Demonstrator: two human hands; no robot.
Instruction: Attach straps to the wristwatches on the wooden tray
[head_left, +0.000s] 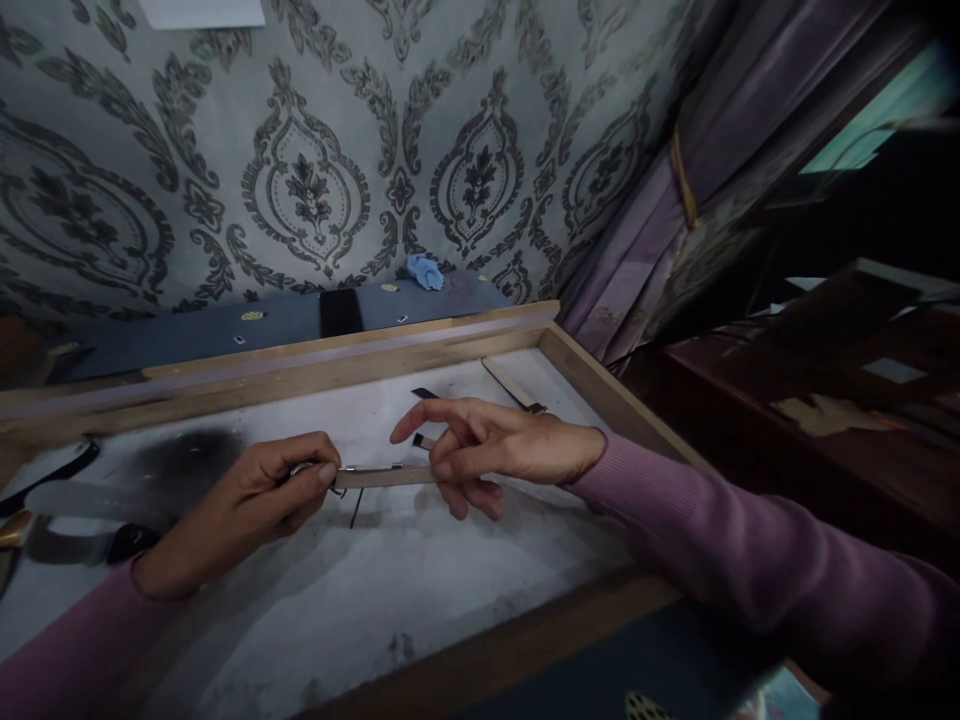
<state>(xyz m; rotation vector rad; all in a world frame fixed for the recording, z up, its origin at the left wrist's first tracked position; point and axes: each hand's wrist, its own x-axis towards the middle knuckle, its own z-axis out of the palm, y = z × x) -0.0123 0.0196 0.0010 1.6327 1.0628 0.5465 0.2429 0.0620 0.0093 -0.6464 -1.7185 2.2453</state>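
Stretched between my hands is a narrow beige watch strap [382, 479], with small shiny metal loops along its upper edge. My left hand [277, 485] is closed round its left end, where a dark rounded metal piece shows partly between the fingers. At the right end, my right hand [487, 450] pinches the strap between thumb and fingers, its index finger stretched out to the left. Under the strap, a thin dark strip [357, 508] slants downward. A short dark-tipped strap piece [424, 441] lies just behind my right fingers, partly hidden.
A shallow wooden-rimmed tray [480, 640] with a pale, smudged bottom lies beneath my hands. Another beige strap [510, 385] rests at its back right. Black straps and a greyish band [67, 545] lie left. Behind the rim are a black phone [340, 313] and a blue cloth [425, 272].
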